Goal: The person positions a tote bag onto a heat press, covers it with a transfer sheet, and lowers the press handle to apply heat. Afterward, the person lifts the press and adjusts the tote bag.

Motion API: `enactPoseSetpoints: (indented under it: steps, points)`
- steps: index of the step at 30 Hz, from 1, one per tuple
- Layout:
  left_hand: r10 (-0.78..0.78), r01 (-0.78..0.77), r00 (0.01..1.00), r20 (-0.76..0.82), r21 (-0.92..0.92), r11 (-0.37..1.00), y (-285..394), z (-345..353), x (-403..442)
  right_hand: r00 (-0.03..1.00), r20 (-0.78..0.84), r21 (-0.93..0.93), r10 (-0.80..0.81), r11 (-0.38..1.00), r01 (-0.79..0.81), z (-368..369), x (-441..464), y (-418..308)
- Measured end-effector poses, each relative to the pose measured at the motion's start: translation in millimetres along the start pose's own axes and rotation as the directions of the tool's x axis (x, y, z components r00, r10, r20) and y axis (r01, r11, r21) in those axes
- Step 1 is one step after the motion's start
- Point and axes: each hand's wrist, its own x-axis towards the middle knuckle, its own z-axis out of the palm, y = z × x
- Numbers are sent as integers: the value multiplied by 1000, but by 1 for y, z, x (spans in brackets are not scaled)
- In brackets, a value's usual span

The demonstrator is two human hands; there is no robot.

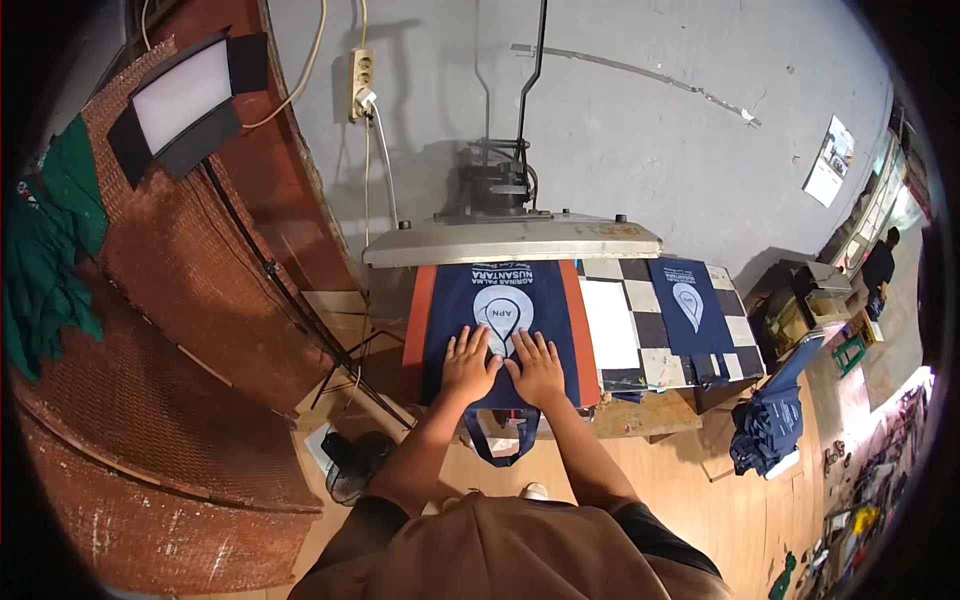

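A navy tote bag (455,310) with a white printed logo and lettering lies flat on the orange-red pad of a heat press. Its handle (503,460) hangs over the front edge. My left hand (469,366) rests flat on the bag, fingers spread, at the lower left of the logo. Beside it my right hand (537,370) also lies flat with fingers apart, at the logo's lower right. Above the far end of the bag is the press's metal upper plate (515,241), raised.
Right of the press, a checkered table (645,297) bears a white sheet (610,322) and another printed navy bag (691,305). More navy bags (770,430) hang over a chair. A panel lamp on a stand (185,95) and a small fan (357,465) are at left. One person (879,272) stands far right.
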Motion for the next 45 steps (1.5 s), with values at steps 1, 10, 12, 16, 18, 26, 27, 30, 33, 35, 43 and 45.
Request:
enactPoseSetpoints:
  steps: [1, 10, 12, 16, 18, 26, 27, 30, 33, 35, 43, 45]
  points:
    - [-30, 30, 999, 11, 1, 1000, -2, -2, -4, 1000, -10, 20, 19, 1000, -19, -4, -3, 2]
    - [-191, 192, 981, -32, 58, 980, -35, -16, -6, 985, -110, -45, 136, 989, -141, -11, -24, 51]
    - [-233, 238, 970, -71, 91, 967, -40, -17, -6, 981, -126, -58, 144, 987, -152, -14, -25, 54]
    - [-236, 242, 966, -104, 49, 969, -39, -21, -7, 964, -85, -68, 252, 964, -257, -24, -25, 52]
    - [-255, 262, 963, -84, 76, 962, -35, -29, -2, 963, -112, -7, 246, 969, -249, -28, -23, 48]
    - [52, -53, 991, -124, -3, 999, -33, 8, 60, 970, -228, 137, -86, 983, 119, -4, 48, 15]
    - [90, -95, 990, -108, -45, 994, -33, 19, 64, 976, -181, 106, -119, 985, 140, 9, 57, 9]
    - [119, -121, 991, -65, -26, 992, -35, 22, 71, 987, -101, 51, -123, 990, 129, 23, 77, 16]
    - [79, -79, 997, -3, -82, 994, -38, 19, 73, 996, -72, 7, -49, 999, 50, 25, 92, 30]
    - [64, -65, 997, -36, -30, 997, -36, 19, 72, 998, -53, -22, 21, 1000, -22, 21, 100, 38]
    - [-38, 38, 999, -17, 2, 999, -29, 14, 72, 976, 20, -47, 218, 975, -217, 17, 131, 70]
    - [-50, 50, 999, -6, 0, 999, -26, 13, 72, 971, -14, -49, 240, 969, -240, 18, 128, 66]
